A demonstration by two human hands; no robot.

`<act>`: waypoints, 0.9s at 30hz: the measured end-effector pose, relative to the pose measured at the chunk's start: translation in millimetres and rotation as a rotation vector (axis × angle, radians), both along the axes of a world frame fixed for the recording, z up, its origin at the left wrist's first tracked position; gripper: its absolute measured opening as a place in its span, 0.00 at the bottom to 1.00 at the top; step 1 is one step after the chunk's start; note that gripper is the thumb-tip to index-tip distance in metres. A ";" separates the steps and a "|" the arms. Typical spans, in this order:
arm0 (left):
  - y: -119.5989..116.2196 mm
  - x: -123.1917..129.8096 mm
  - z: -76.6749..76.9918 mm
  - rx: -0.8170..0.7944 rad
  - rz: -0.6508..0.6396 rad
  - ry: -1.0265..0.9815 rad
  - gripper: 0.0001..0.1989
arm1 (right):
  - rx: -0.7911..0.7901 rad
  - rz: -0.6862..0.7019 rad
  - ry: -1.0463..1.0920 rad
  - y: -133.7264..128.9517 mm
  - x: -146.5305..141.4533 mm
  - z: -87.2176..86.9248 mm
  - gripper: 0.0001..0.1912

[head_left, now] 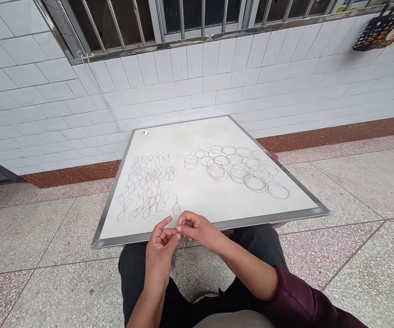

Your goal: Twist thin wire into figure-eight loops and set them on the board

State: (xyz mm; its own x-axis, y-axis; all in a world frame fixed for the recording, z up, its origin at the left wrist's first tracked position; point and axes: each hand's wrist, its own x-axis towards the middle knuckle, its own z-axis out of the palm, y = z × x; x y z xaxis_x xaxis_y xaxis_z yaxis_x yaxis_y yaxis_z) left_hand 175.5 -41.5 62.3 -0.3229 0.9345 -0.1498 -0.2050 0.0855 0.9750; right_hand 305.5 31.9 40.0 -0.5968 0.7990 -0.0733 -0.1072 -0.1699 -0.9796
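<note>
Between my two hands, at the near edge of the white table (183, 132), is a thin looped wire (182, 217). My left hand (162, 243) pinches it between thumb and fingertips; its index finger, with a tan wrap near the tip, points up and away. My right hand (197, 228) pinches the same wire just above and to the right. Part of the wire hangs below the fingers, and the grip point is partly hidden. Just beyond my hands lies a figure-eight wire loop (176, 209). I cannot tell whether it joins the held wire.
Rows of twisted figure-eight wires (149, 177) lie on the table's left half. Round wire coils (254, 182) are spread on the right. A small white and red object (145, 133) sits at the far left corner. A tiled wall (197, 91) stands behind the table.
</note>
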 end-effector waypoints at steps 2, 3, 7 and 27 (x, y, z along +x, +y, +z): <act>0.3 -0.5 -2.2 0.000 0.003 0.031 0.27 | 0.015 -0.024 -0.007 -0.6 -1.8 -0.7 0.12; 0.7 -0.9 -4.0 0.001 0.004 0.045 0.27 | 0.020 -0.031 0.004 -1.0 -2.8 -1.0 0.12; 3.8 -3.2 -12.0 -0.013 -0.002 0.098 0.28 | 0.038 -0.052 0.073 -1.1 -5.8 -3.6 0.10; 19.1 6.9 -27.3 -0.073 -0.001 0.085 0.34 | 0.033 -0.204 0.004 4.6 -5.9 -27.4 0.08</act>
State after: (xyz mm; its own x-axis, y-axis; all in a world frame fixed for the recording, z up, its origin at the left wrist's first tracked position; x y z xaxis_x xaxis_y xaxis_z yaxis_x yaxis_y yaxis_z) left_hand 182.5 -22.5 34.9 -0.3361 0.9225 -0.1898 -0.1218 0.1573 0.9800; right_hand 299.6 36.5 12.6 -0.4230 0.9051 -0.0429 -0.1404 -0.1122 -0.9837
